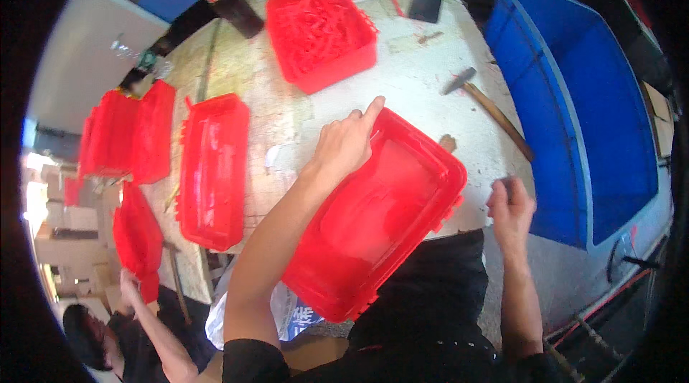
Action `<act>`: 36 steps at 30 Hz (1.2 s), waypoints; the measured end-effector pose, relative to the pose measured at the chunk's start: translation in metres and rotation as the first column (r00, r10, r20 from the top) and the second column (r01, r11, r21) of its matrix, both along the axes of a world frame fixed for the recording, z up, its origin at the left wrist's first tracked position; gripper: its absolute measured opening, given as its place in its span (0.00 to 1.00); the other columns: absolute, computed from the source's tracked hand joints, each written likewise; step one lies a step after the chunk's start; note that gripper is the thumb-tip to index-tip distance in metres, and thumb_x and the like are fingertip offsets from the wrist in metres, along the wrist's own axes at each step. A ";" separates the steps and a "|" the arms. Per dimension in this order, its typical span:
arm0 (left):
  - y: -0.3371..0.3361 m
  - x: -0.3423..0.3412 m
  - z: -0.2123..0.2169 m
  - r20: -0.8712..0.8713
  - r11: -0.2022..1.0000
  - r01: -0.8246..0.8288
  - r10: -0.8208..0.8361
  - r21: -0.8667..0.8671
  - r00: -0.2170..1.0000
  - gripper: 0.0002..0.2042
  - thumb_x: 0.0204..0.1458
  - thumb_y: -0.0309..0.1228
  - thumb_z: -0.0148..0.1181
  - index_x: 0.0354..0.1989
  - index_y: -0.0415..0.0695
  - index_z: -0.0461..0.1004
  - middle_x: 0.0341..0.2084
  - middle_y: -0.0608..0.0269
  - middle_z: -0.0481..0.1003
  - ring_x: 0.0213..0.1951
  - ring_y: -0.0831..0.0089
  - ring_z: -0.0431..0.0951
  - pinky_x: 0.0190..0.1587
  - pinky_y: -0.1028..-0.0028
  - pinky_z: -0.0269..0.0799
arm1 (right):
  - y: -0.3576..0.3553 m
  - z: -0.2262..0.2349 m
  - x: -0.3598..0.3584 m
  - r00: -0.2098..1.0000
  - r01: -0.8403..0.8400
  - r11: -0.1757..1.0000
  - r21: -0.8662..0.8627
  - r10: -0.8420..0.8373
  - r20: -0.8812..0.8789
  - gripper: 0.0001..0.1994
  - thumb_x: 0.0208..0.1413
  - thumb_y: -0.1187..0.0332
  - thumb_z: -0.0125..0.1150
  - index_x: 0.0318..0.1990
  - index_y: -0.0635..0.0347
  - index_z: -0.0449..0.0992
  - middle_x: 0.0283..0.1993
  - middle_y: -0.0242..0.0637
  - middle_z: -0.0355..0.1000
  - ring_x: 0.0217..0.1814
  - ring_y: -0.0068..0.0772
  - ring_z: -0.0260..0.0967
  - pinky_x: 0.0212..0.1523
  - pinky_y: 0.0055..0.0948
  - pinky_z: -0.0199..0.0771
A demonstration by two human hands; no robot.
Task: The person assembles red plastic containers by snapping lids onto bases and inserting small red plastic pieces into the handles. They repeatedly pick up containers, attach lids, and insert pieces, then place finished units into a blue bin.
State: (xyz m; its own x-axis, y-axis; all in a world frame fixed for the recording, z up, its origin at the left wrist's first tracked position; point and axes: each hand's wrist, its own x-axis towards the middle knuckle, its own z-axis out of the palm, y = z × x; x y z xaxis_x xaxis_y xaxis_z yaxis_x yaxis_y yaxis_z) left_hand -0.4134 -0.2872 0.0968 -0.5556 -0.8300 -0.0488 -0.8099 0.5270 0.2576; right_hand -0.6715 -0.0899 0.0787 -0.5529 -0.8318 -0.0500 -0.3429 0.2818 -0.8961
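Left hand [346, 142] grips far rim of red plastic tray [377, 214], forefinger extended; tray lies tilted at near edge of worktable [416, 74]. Right hand [511, 203] loosely curled, holding nothing, just right of tray. Hammer [488, 106] beyond. Another red tray [213, 167] to left.

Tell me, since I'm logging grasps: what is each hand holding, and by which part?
The left hand grips the red plastic case by its far rim. The right hand is curled beside the case; whether it holds anything cannot be told.
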 end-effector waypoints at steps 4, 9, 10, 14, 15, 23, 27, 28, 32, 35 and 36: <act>-0.007 0.033 0.010 -0.021 0.988 -0.137 0.139 0.074 0.990 0.29 0.56 0.29 0.51 0.69 0.53 0.58 0.40 0.35 0.77 0.40 0.38 0.78 0.46 0.48 0.73 | 0.030 -0.013 -0.012 0.961 -0.070 0.987 0.144 0.027 0.276 0.08 0.63 0.67 0.57 0.37 0.62 0.70 0.20 0.28 0.66 0.18 0.16 0.61 0.19 0.20 0.60; -0.004 0.092 -0.002 0.068 0.867 -0.491 0.486 0.085 0.871 0.28 0.53 0.29 0.52 0.66 0.48 0.62 0.41 0.36 0.77 0.42 0.40 0.79 0.47 0.50 0.74 | 0.094 -0.025 0.005 0.822 -0.327 0.926 0.189 0.181 0.539 0.10 0.66 0.75 0.45 0.52 0.63 0.65 0.35 0.36 0.70 0.30 0.19 0.66 0.31 0.22 0.70; -0.002 0.106 -0.007 0.025 0.844 -0.536 0.536 0.020 0.844 0.28 0.52 0.29 0.54 0.65 0.47 0.62 0.42 0.37 0.78 0.42 0.41 0.80 0.46 0.51 0.75 | 0.105 -0.024 0.008 0.833 -0.375 0.918 0.133 0.271 0.482 0.08 0.67 0.74 0.47 0.50 0.63 0.69 0.34 0.35 0.71 0.29 0.20 0.67 0.30 0.23 0.70; 0.040 0.162 -0.004 -0.409 0.608 -0.588 0.794 0.533 0.450 0.31 0.52 0.29 0.57 0.67 0.38 0.59 0.52 0.41 0.74 0.44 0.62 0.81 0.43 0.65 0.76 | 0.119 -0.016 0.010 0.892 -0.295 0.937 0.189 0.199 0.406 0.06 0.67 0.71 0.48 0.40 0.63 0.72 0.27 0.31 0.71 0.25 0.19 0.67 0.27 0.23 0.69; 0.058 0.169 0.007 -0.319 0.645 -0.637 0.763 0.422 0.561 0.27 0.53 0.31 0.58 0.62 0.37 0.65 0.46 0.41 0.77 0.40 0.63 0.82 0.40 0.66 0.76 | 0.117 -0.013 0.006 0.910 -0.274 0.942 0.195 0.188 0.371 0.07 0.67 0.71 0.49 0.39 0.63 0.72 0.25 0.31 0.71 0.24 0.19 0.67 0.27 0.22 0.69; 0.087 0.056 0.081 -0.290 0.906 -0.238 0.137 -0.350 0.947 0.11 0.55 0.37 0.64 0.36 0.41 0.81 0.31 0.52 0.81 0.36 0.57 0.82 0.39 0.59 0.76 | 0.039 0.013 -0.009 0.929 -0.257 0.956 0.140 0.204 0.308 0.14 0.68 0.65 0.47 0.33 0.63 0.74 0.20 0.32 0.68 0.23 0.20 0.66 0.24 0.25 0.64; -0.021 -0.027 0.048 -0.273 0.878 0.044 -0.195 -0.477 0.942 0.21 0.55 0.41 0.63 0.52 0.41 0.75 0.48 0.51 0.77 0.53 0.53 0.75 0.57 0.59 0.69 | -0.041 0.018 -0.017 0.945 -0.317 0.939 0.136 0.299 0.133 0.18 0.67 0.61 0.47 0.31 0.65 0.76 0.20 0.35 0.68 0.23 0.24 0.65 0.27 0.30 0.65; -0.041 -0.043 0.042 -0.226 0.897 0.041 -0.155 -0.441 0.962 0.22 0.57 0.44 0.62 0.54 0.41 0.74 0.47 0.47 0.77 0.52 0.51 0.76 0.55 0.56 0.70 | -0.056 0.019 -0.020 0.940 -0.330 0.934 0.135 0.311 0.144 0.18 0.67 0.60 0.47 0.31 0.65 0.76 0.20 0.35 0.68 0.23 0.24 0.65 0.27 0.30 0.65; -0.042 -0.056 0.017 -0.033 0.989 -0.028 0.023 -0.142 0.999 0.21 0.58 0.49 0.60 0.46 0.41 0.72 0.33 0.45 0.79 0.37 0.47 0.81 0.37 0.52 0.75 | -0.097 0.018 -0.025 0.933 -0.330 0.924 0.192 0.288 0.218 0.20 0.68 0.58 0.47 0.29 0.63 0.75 0.19 0.32 0.66 0.22 0.23 0.62 0.26 0.28 0.62; -0.023 -0.056 0.001 -0.039 0.982 -0.038 0.032 -0.184 0.999 0.21 0.57 0.50 0.60 0.39 0.42 0.69 0.25 0.48 0.79 0.29 0.46 0.80 0.27 0.52 0.72 | -0.100 0.013 -0.020 0.918 -0.365 0.908 0.207 0.314 0.243 0.19 0.69 0.59 0.47 0.32 0.64 0.75 0.22 0.32 0.69 0.24 0.22 0.63 0.27 0.27 0.64; -0.019 -0.056 -0.003 -0.053 0.980 -0.065 0.056 -0.188 0.997 0.21 0.57 0.51 0.60 0.36 0.42 0.69 0.23 0.49 0.78 0.26 0.46 0.80 0.24 0.53 0.71 | -0.102 0.012 -0.017 0.902 -0.373 0.909 0.188 0.308 0.302 0.19 0.69 0.60 0.47 0.32 0.65 0.75 0.23 0.32 0.70 0.24 0.21 0.63 0.27 0.27 0.64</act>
